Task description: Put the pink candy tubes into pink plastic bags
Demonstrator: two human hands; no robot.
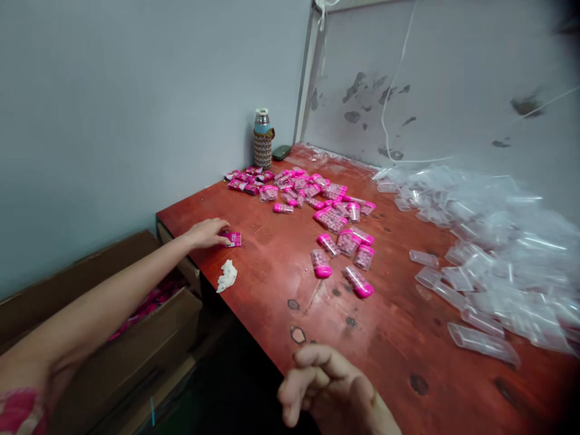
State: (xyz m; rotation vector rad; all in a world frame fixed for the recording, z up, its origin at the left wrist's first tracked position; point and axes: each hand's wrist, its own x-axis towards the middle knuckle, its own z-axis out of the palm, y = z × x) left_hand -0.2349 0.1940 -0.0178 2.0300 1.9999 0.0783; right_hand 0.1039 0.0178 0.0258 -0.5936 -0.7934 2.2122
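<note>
My left hand [209,234] reaches over the left edge of the red-brown table [267,266], its fingers closed on a small pink packet [234,239] at the tabletop. Near the front edge my right hand [333,386] is raised with curled fingers apart and nothing in it. Between and beyond the hands lie several clear containers with pink caps and pink balls inside [330,219]. Behind them, to the left, is a pile of pink packets [244,182]. A heap of clear, uncapped plastic containers [498,241] covers the right side.
A crumpled white tissue [227,276] lies by the table's left edge. At the back stand a bottle in a knitted sleeve [263,142] and a dark green oval object [281,152]. Below left is a cardboard box [158,338] with pink packets inside. Walls border the table.
</note>
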